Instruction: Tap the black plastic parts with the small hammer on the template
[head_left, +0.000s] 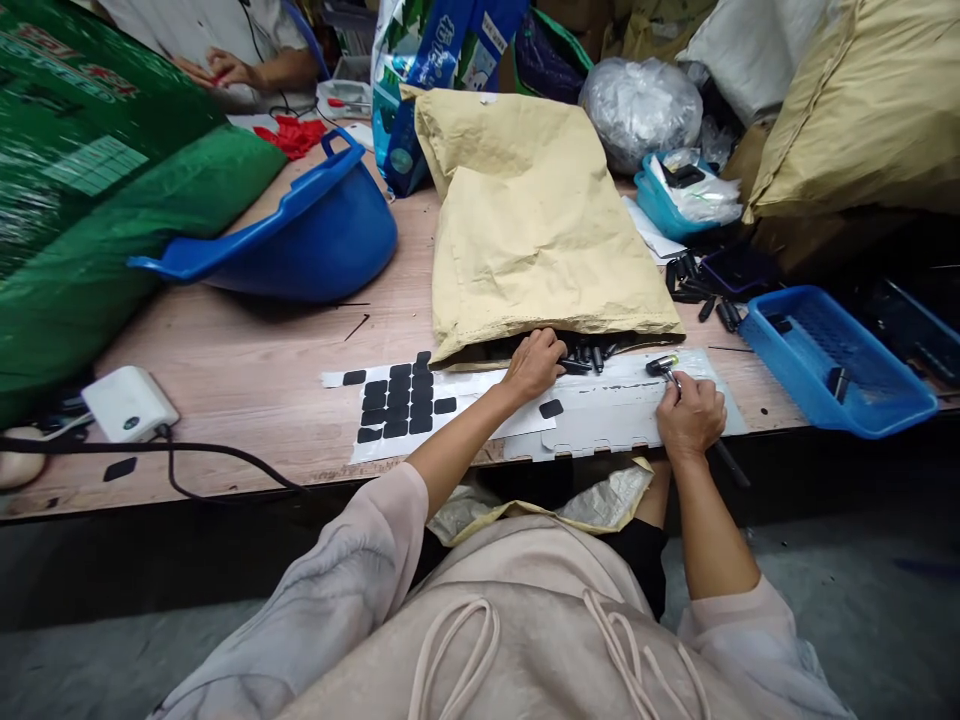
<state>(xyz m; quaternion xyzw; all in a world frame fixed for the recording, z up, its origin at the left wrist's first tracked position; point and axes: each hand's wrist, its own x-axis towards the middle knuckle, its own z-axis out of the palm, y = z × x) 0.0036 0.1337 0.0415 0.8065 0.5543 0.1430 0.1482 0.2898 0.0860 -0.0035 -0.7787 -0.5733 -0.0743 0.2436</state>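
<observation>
My right hand (691, 412) is closed around the handle of a small hammer (661, 366), its black head with a yellowish end lying over the white sheet (600, 415). The dark handle sticks out below my hand, past the table edge. My left hand (535, 362) is at the mouth of a tan paper sack (547, 230), with curled fingers among black cylindrical pieces (596, 357). Its fingertips are partly hidden, so what they grip is unclear. Rows of black rounded-square stickers (397, 400) lie on the sheet to the left, and one loose sticker (551, 408) is nearer my left wrist.
A tilted blue basin (315, 240) and a green sack (75, 200) stand at left, near a white adapter box (131, 402) with a cable. At right are a blue basket (840, 360) and more black pieces (682, 275). Another person's hands (225, 68) work at the back.
</observation>
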